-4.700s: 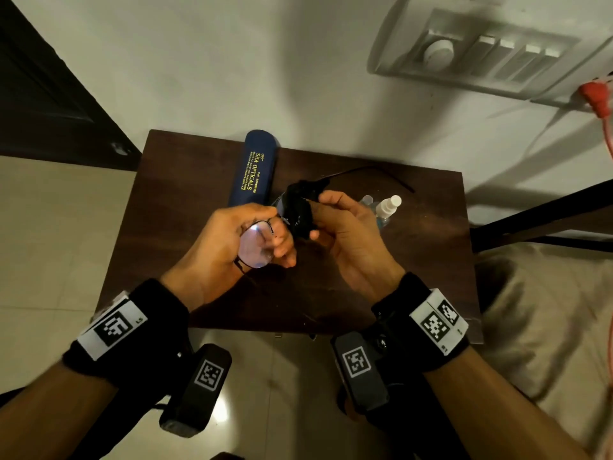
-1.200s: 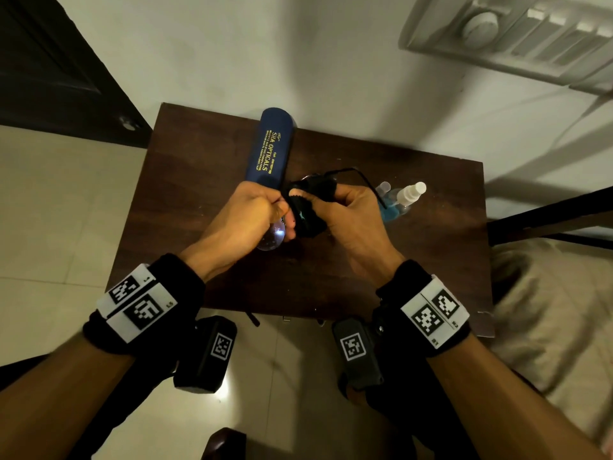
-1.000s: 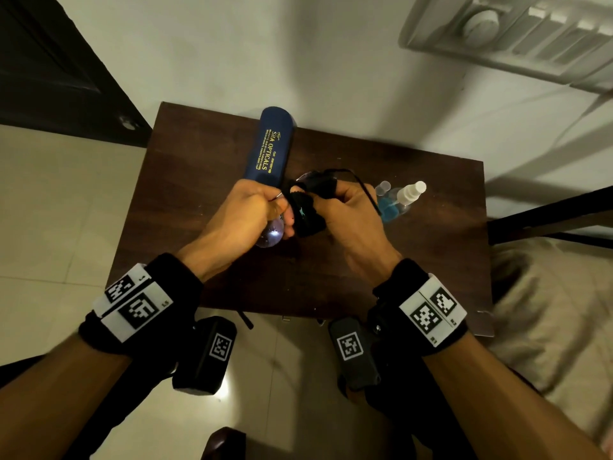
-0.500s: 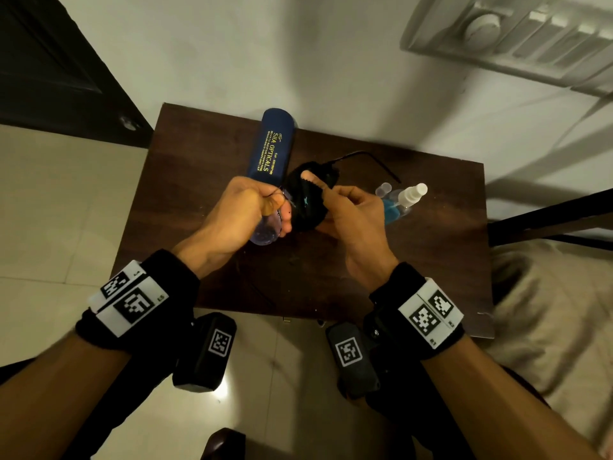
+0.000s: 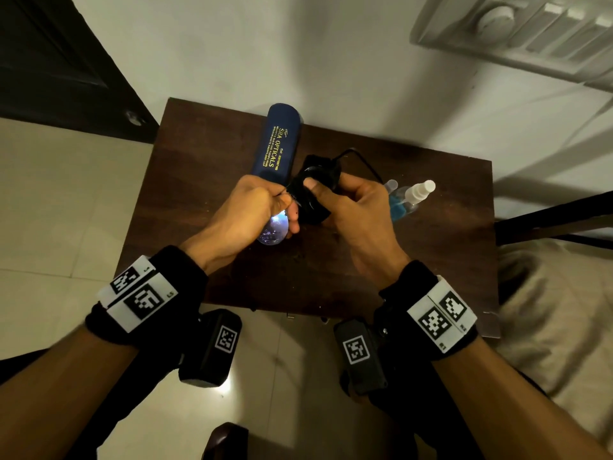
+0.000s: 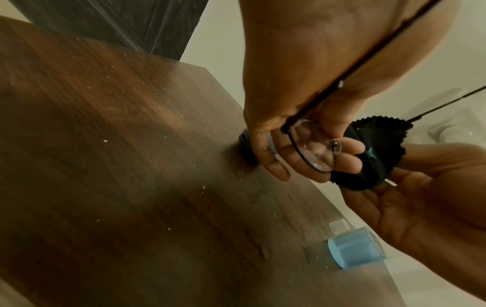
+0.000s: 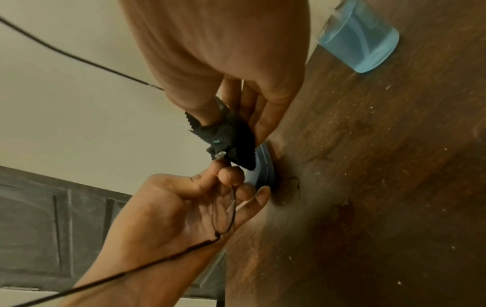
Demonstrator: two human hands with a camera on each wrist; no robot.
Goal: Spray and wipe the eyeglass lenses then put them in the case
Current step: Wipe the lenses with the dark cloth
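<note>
My left hand [image 5: 262, 207] grips the thin black-rimmed eyeglasses [image 5: 273, 229] around one lens [image 6: 313, 149], above the middle of the dark wooden table [image 5: 205, 167]. My right hand [image 5: 345, 207] pinches a black wiping cloth [image 5: 310, 197] folded over the other lens, thumb on top; that lens is hidden. The cloth [image 7: 231, 137] and the rim [image 7: 223, 218] show in the right wrist view too. One temple arm [image 5: 361, 161] sticks out toward the wall. The dark blue glasses case [image 5: 277, 144] lies shut just beyond my left hand. The spray bottle [image 5: 406, 199] with blue liquid lies on its side right of my right hand.
A small clear cap [image 5: 391, 185] sits by the spray bottle [image 6: 352, 249]. The table stands against a pale wall with a switch panel [image 5: 517, 31]. A dark door [image 5: 49, 61] is at the left, and beige bedding [image 5: 557, 310] at the right.
The right hand has kept rubbing the cloth over the lens, its thumb shifting across it. The left hand has tilted the glasses slightly; the free lens now catches light lower down.
</note>
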